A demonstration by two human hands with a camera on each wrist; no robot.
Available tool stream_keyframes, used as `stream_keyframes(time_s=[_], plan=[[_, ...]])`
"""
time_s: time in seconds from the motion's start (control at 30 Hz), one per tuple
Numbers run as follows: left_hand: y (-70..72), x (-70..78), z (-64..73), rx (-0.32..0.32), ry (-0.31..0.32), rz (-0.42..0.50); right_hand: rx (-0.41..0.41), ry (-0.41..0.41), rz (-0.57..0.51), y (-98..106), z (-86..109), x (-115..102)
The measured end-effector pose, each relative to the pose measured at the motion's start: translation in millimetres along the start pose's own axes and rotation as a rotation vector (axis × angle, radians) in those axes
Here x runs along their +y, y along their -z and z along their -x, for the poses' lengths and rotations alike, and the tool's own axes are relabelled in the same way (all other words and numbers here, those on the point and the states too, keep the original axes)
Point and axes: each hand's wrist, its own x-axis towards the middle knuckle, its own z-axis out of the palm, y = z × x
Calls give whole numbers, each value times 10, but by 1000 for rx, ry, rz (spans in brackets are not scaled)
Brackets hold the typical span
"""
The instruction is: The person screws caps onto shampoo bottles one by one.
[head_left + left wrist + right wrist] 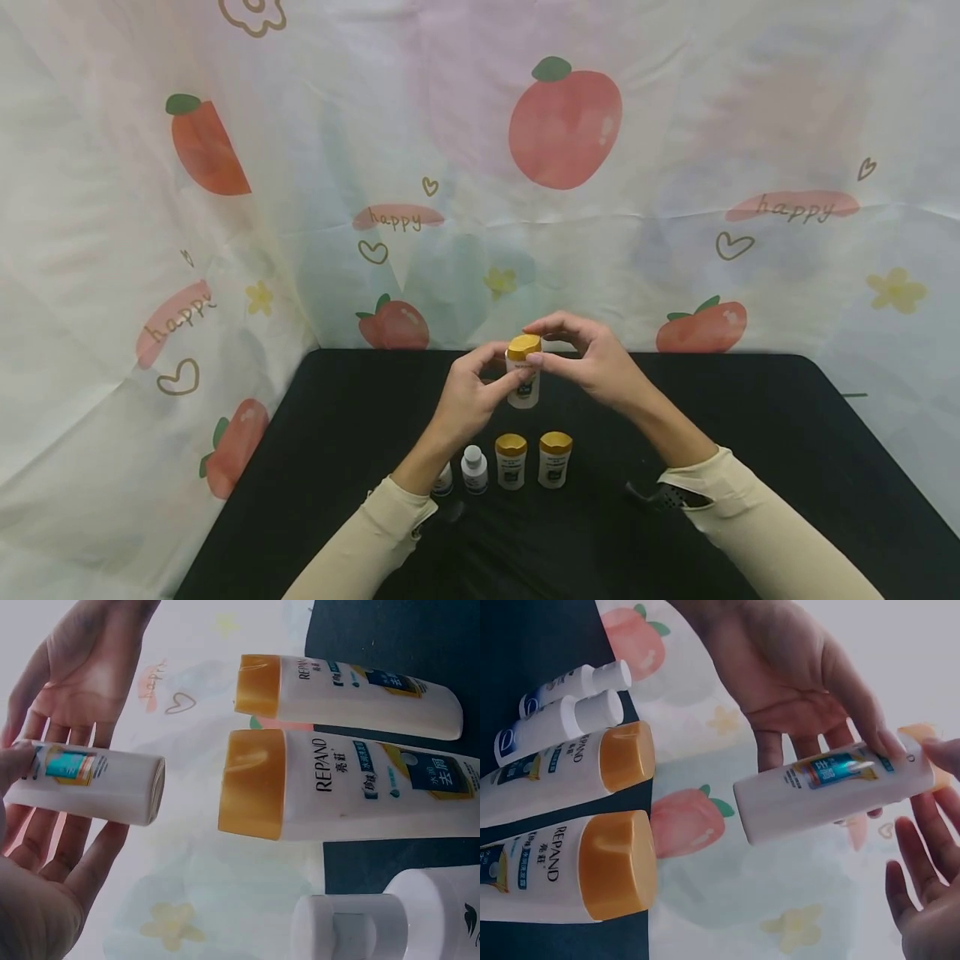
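Observation:
A white shampoo bottle [523,393] with a gold cap is held upright above the table, between both hands. My left hand [467,400] grips its body from the left, thumb on the front. From the right, my right hand [596,362] pinches the gold cap between thumb and fingers. The right wrist view shows the held bottle's label [832,771] and the right thumb on the cap. Below stand two matching gold-capped bottles, one left [511,462] and one right [554,461]. Beside them is a smaller white-capped bottle [474,472].
Another small white bottle [443,481] is partly hidden behind the left wrist. All the standing bottles form a row on the black table [750,433]. A printed fabric backdrop [480,125] hangs behind the table and on the left side.

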Motion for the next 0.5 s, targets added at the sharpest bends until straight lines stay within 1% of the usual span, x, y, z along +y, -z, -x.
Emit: stream_keyframes(time_s=[0.1,0.23,0.5], plan=[[6,-8,-1,-12,5,9,-4,21,-9,-4,-4,14],[-4,-14,5,-9,9,-2,15,38,-13,-29,-3,29],[-34,-6,10,16,-3,-20,52,16,1,-52,12,-4]])
